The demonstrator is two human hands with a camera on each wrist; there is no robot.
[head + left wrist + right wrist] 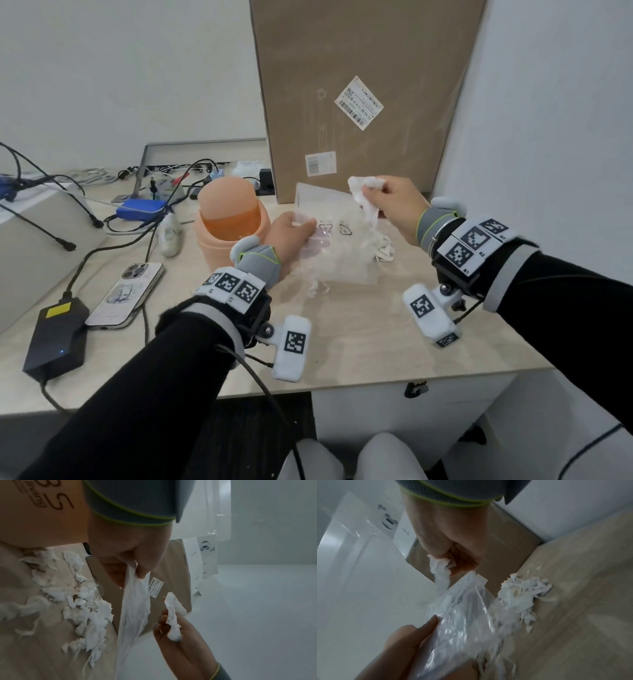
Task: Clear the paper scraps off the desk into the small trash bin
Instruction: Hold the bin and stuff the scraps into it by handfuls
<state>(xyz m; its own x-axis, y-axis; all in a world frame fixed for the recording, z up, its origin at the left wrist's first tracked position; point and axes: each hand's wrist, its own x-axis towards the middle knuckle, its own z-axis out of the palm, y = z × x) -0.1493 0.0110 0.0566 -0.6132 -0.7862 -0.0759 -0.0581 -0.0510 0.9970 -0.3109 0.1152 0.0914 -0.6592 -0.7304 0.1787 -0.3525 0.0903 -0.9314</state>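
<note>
Scraps of white paper lie in the middle of the head view, on the pale desk under and beside a clear plastic bag. We see our left hand at centre, thumb on top and fingers beneath, pinching the bag's left edge. Our right hand, right of centre, is closed around a wad of paper held above the bag. The small trash bin, peach with an orange swing lid, stands just left of our left hand. A tall cardboard box fills the upper middle; a phone and a black power brick lie at lower left.

From the left wrist, our left hand at upper centre grips the bag, which hangs down in a gathered strip. The scraps are spread over the desk at left. At lower right our right hand holds the wad.

From the right wrist, our right hand at top centre is clamped on the wad. The bag runs from centre to the bottom, with our left hand holding it at lower left. A heap of scraps sits right of centre on the desk.
</note>
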